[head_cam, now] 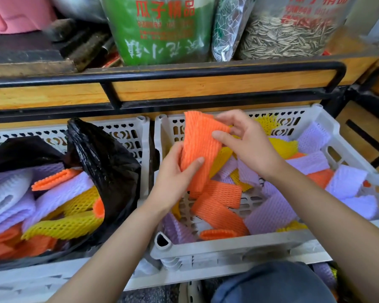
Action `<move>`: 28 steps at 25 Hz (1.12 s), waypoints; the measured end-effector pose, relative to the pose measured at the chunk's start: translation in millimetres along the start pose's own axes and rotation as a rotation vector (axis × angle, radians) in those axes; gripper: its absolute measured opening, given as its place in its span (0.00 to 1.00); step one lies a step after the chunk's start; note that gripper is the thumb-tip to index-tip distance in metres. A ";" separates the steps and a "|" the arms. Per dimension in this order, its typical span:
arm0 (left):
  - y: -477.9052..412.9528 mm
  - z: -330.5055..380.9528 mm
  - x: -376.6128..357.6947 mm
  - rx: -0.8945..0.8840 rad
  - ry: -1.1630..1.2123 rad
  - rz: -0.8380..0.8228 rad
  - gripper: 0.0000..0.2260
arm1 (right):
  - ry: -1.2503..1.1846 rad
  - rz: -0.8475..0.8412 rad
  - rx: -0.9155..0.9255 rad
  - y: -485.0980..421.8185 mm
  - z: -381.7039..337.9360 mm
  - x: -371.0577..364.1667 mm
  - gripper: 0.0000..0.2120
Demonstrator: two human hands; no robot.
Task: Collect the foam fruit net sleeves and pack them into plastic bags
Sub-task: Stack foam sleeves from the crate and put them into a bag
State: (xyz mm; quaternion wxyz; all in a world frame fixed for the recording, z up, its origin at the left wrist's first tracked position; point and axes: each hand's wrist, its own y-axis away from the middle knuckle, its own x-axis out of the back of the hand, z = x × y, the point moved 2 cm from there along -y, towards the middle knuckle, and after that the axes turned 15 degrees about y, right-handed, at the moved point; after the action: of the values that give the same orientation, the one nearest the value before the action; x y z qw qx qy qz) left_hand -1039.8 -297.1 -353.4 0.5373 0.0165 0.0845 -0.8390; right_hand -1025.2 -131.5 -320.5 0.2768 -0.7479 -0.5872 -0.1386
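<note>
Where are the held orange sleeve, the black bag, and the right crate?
orange sleeve [197, 144], head view, flat middle face.
black bag [105, 154], head view, raised right flap.
right crate [228, 243], head view, near rim.

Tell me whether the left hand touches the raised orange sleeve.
Touching. The head view shows the left hand gripping the orange sleeve at its lower end, thumb pressed across its front.

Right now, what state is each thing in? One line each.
orange sleeve: lifted above the right crate, held by both grips.
left grip: holds the sleeve's lower part.
right grip: pinches its upper edge.
black bag: open, partly filled, sitting in the left crate.
loose sleeves: lying in the right crate, some of its floor bare.
green sack: upright.
</note>
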 end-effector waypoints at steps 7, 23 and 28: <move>-6.5 -3.7 19.3 0.032 0.070 0.112 0.11 | 0.269 -0.845 -0.233 56.5 30.7 -12.0 0.28; 2.9 -5.7 3.1 0.163 -0.039 -0.245 0.17 | 0.057 -0.241 -0.160 30.6 1.3 13.3 0.07; 0.8 -5.2 -2.1 0.110 -0.095 -0.205 0.21 | -0.081 0.036 -0.202 29.3 1.4 10.8 0.11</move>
State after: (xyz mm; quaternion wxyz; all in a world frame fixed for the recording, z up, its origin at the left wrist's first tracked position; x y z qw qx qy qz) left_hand -1038.6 -294.7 -358.3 0.4505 -0.0027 0.0141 -0.8927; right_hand -994.5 -126.6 -323.3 0.1785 -0.7874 -0.5674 -0.1619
